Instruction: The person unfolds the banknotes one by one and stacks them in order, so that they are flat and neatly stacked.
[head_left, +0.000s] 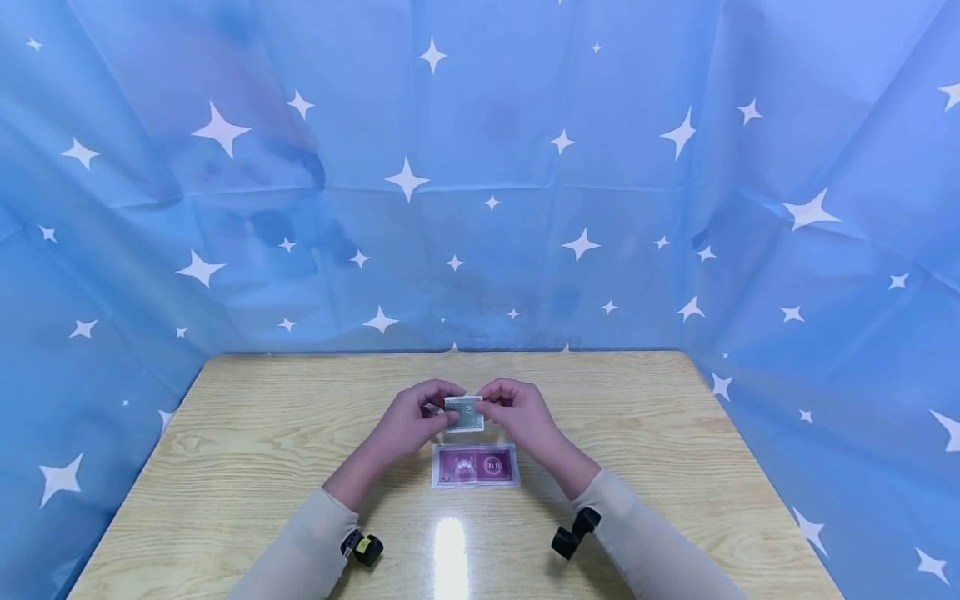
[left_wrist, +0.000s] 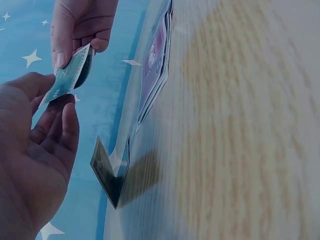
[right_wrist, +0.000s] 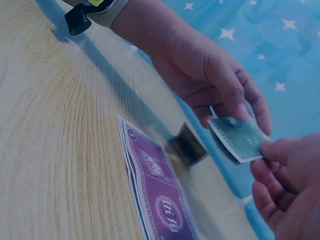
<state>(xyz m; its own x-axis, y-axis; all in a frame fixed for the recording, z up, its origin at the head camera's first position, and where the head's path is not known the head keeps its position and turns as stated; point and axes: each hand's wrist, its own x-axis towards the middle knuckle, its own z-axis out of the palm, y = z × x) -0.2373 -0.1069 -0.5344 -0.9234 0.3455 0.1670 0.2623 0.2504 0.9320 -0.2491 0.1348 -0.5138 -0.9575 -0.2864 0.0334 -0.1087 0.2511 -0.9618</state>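
Observation:
A green banknote [head_left: 465, 416] marked with a 2 is held up between both hands, folded over so that its layers stand slightly apart. My left hand [head_left: 411, 417] pinches its left end between thumb and fingers. The right hand [head_left: 522, 414] pinches the opposite end, as the right wrist view shows with the note [right_wrist: 241, 139] face-on. Nearer my body lies a small stack of purple banknotes [head_left: 476, 477], flat and marked with a 5. Another folded, dark-looking note [left_wrist: 111, 177] stands in a V on the table below the hands; in the head view it is mostly hidden.
The wooden table [head_left: 637, 433] runs back to a blue curtain [head_left: 495, 275] with white stars, which also hangs along both sides. A black wrist camera [head_left: 367, 550] sits on the left sleeve, another black camera [head_left: 566, 543] on the right.

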